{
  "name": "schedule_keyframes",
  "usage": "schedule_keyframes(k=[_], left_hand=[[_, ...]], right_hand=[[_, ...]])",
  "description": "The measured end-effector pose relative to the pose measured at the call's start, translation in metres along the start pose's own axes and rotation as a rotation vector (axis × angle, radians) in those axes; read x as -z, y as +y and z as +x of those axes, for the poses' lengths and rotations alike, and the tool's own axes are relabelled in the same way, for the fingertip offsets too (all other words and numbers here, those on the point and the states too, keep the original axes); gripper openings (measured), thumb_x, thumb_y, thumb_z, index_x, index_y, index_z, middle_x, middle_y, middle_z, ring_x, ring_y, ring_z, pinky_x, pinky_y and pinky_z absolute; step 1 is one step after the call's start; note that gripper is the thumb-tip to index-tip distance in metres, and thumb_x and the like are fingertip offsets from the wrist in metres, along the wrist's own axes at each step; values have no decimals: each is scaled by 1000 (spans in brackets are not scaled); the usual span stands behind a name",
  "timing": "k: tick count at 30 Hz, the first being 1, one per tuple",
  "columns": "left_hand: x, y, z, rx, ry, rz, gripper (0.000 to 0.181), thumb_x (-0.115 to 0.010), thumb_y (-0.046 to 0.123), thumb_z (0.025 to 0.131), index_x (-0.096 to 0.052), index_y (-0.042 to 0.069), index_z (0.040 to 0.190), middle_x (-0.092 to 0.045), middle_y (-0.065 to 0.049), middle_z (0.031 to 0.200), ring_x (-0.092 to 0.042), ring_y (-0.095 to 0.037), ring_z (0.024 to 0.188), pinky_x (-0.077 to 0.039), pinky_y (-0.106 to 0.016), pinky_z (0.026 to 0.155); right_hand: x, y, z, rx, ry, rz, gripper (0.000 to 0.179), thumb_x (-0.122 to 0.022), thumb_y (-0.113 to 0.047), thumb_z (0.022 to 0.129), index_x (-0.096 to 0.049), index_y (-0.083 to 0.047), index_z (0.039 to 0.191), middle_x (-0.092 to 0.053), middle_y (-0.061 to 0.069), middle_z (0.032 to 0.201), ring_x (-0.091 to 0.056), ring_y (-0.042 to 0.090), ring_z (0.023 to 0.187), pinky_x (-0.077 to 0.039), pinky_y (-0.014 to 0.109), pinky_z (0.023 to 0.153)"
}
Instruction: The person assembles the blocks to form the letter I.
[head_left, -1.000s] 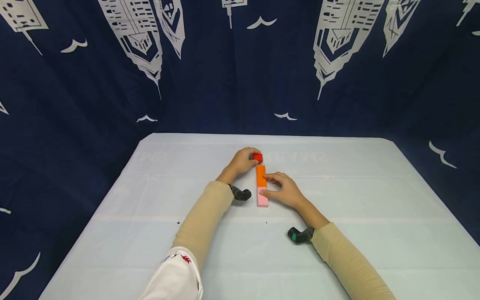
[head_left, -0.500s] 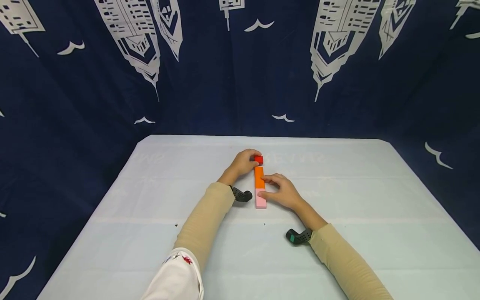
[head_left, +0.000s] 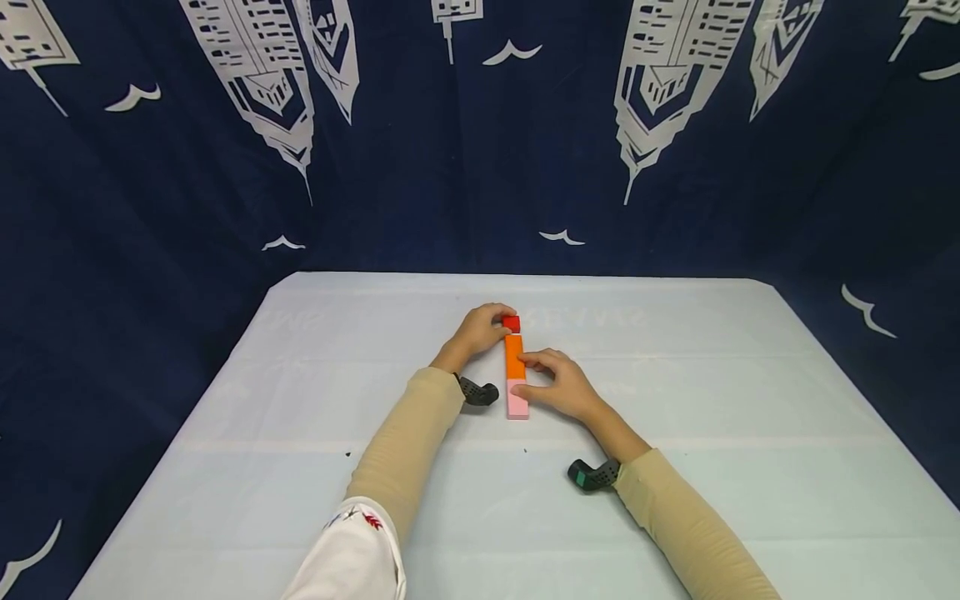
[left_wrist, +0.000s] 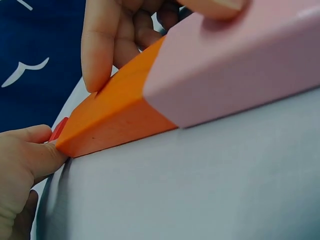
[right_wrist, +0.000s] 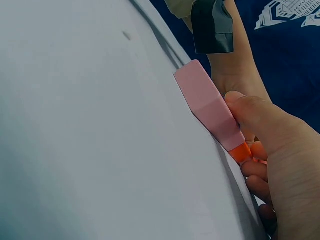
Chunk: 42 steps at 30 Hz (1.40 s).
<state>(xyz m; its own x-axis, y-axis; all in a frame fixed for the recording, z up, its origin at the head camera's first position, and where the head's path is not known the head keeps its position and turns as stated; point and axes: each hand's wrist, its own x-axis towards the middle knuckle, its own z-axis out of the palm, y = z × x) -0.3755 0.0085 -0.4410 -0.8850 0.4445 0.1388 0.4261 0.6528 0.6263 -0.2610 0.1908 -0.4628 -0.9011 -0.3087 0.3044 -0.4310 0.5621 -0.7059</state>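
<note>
Near the far middle of the table, a red block (head_left: 512, 324) is pinched between the thumb and index finger of my left hand (head_left: 476, 332). Just nearer stand an orange block (head_left: 513, 354) and a pink block (head_left: 517, 407), end to end in one straight row. My right hand (head_left: 564, 386) lies along their right side, index fingertip touching the orange block and thumb on the pink one. In the left wrist view, the orange and pink ends meet flush. Most of the red block is hidden there behind the left thumb and the orange block's far end.
A white-covered table (head_left: 300, 500) spreads around the blocks. Behind it hangs a dark blue cloth (head_left: 420, 183) with white building and bird prints. Small dark specks (head_left: 348, 454) lie on the near table. Each wrist wears a black camera mount (head_left: 594, 475).
The head view has shifted slightly. The gap between the red and orange blocks looks a little narrower. The right hand keeps its place on the orange and pink blocks.
</note>
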Motion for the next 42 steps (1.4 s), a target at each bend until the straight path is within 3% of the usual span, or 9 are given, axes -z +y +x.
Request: schedule_keyframes(k=[16, 23, 27, 34, 42], left_hand=[[8, -7, -5, -30, 13, 6, 36, -66, 7, 93, -63, 9, 128, -61, -9, 130, -53, -23, 123, -36, -34, 108], [16, -10, -9, 7, -30, -29, 43, -62, 3, 93, -57, 11, 135, -58, -9, 133, -50, -22, 127, -33, -36, 111], [21, -15, -14, 17, -9, -39, 43, -60, 1, 94, -57, 10, 136, -59, -10, 133, -51, -22, 126, -35, -35, 110], [32, -19, -29, -11, 37, -27, 42, -59, 2, 95, -57, 10, 136, -58, -10, 132, -52, -24, 123, -39, -37, 107], [60, -28, -60, -68, 80, 22, 42, -59, 1, 94, -57, 9, 136, -56, -10, 135, -52, -25, 124, -39, -38, 107]], right_hand=[[-4, -6, 7, 10, -6, 14, 55, -84, -26, 78, -65, -2, 124, -65, 9, 113, -58, 26, 103, -46, 44, 94], [-4, -7, 8, 7, -7, 1, 56, -83, -27, 78, -65, -3, 124, -65, 9, 113, -57, 25, 103, -46, 44, 93], [-3, -5, 7, 1, -8, -8, 56, -83, -27, 78, -65, -3, 125, -65, 9, 112, -57, 25, 103, -46, 43, 93], [5, -7, 3, -77, -25, 56, 58, -81, -30, 81, -62, -5, 129, -64, 10, 115, -57, 26, 106, -46, 44, 96], [27, -3, -5, -126, -2, 50, 55, -75, -31, 87, -58, -3, 133, -63, 12, 117, -56, 28, 107, -44, 47, 96]])
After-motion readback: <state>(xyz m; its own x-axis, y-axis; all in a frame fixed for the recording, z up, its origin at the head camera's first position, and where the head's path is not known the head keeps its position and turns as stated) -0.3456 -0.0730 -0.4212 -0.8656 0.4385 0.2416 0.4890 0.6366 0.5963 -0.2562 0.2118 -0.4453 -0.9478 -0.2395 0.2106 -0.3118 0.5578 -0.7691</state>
